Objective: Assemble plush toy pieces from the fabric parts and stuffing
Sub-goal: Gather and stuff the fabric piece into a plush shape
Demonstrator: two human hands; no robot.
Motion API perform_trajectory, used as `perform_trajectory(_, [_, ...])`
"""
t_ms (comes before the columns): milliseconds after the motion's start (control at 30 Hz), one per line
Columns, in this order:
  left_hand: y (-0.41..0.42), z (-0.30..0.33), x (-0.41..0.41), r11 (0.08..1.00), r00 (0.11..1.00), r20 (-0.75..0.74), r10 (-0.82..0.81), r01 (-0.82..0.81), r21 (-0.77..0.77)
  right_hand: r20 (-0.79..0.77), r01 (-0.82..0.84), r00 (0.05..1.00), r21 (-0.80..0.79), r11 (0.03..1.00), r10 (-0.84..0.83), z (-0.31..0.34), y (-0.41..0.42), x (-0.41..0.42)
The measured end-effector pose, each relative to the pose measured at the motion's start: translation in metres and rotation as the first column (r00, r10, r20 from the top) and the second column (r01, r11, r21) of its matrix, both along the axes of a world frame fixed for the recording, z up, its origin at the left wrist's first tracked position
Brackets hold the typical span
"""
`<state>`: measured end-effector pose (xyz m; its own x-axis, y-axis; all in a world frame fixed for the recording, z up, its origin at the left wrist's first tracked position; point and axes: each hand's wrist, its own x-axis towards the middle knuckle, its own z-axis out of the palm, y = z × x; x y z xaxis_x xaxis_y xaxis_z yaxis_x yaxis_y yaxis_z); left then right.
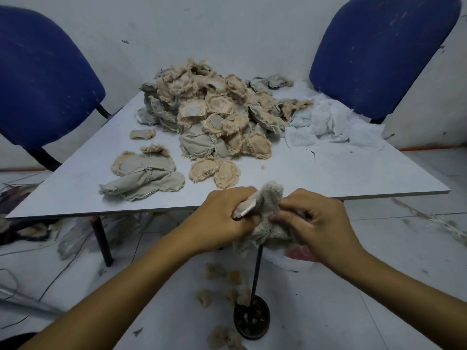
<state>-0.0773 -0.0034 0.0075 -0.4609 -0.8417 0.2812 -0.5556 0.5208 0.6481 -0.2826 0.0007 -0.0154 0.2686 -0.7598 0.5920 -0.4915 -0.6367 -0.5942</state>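
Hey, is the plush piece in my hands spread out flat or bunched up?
Bunched up. The plush piece is crumpled between the left hand and right hand, both gripping it in front of the table edge.

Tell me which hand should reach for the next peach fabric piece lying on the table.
Probably the left hand: the two peach pieces lie just beyond it on the table. Both hands grip the plush piece; the right hand sits farther.

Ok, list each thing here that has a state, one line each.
Plush piece: gripped by both hands, over a rod.
Left hand: gripping the piece.
Right hand: pinching the piece.
Fabric pile: heaped on the table.
Rod stand: upright on the floor.
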Motion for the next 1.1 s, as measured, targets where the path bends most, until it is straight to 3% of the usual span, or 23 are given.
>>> perform_trajectory(100, [0.002,0.008,0.002,0.995,0.958,-0.285,-0.028,0.054,0.083,0.052,0.007,0.999,-0.042,0.999,-0.005,0.007,0.001,-0.003])
perform_trajectory(200, [-0.001,0.013,-0.005,0.999,0.904,-0.428,0.003,0.018,0.043,0.155,0.023,0.988,-0.115,0.993,-0.005,0.017,0.002,-0.001])
perform_trajectory(267, [-0.002,0.011,-0.008,0.998,0.875,-0.482,0.052,-0.03,0.053,0.152,-0.015,0.988,-0.066,0.998,0.025,0.019,0.002,0.001])
perform_trajectory(367, [-0.002,0.009,-0.01,0.997,0.875,-0.48,0.069,-0.05,0.052,-0.079,-0.083,0.993,0.122,0.989,0.093,0.011,0.001,0.002])
perform_trajectory(433, [-0.003,0.01,-0.007,0.999,0.901,-0.431,0.047,-0.053,-0.001,-0.219,-0.107,0.965,0.165,0.981,0.142,0.004,-0.002,0.002])
perform_trajectory(567, [-0.004,0.005,-0.004,0.987,0.98,-0.198,0.036,-0.066,-0.143,-0.266,-0.164,0.945,0.109,0.98,0.188,0.0,-0.009,-0.001])
perform_trajectory(733, [-0.005,0.007,0.0,0.983,0.987,-0.16,0.016,-0.044,-0.176,-0.379,-0.18,0.88,0.293,0.939,0.287,0.006,-0.013,-0.007])
perform_trajectory(800, [-0.004,0.013,0.002,0.988,0.968,-0.248,0.026,-0.063,-0.143,-0.318,-0.195,0.892,0.37,0.908,0.321,0.017,-0.018,-0.016])
perform_trajectory(867, [-0.005,0.023,-0.001,0.986,0.935,-0.349,0.058,-0.108,-0.126,-0.11,-0.232,0.95,0.374,0.898,0.291,0.035,-0.023,-0.024])
perform_trajectory(933, [-0.012,0.037,-0.004,0.967,0.881,-0.458,0.115,-0.205,-0.15,0.108,-0.262,0.965,0.285,0.922,0.24,0.052,-0.029,-0.028])
perform_trajectory(1000, [-0.026,0.049,-0.002,0.93,0.802,-0.56,0.21,-0.341,-0.139,0.213,-0.2,0.963,0.154,0.968,0.165,0.063,-0.04,-0.027])
perform_trajectory(1067, [-0.043,0.053,0.003,0.901,0.78,-0.525,0.341,-0.431,-0.056,0.24,-0.095,0.969,0.112,0.989,0.066,0.064,-0.057,-0.022])
perform_trajectory(1100, [-0.048,0.05,0.004,0.88,0.805,-0.421,0.417,-0.473,-0.033,0.218,-0.046,0.976,0.131,0.99,0.016,0.06,-0.065,-0.02])
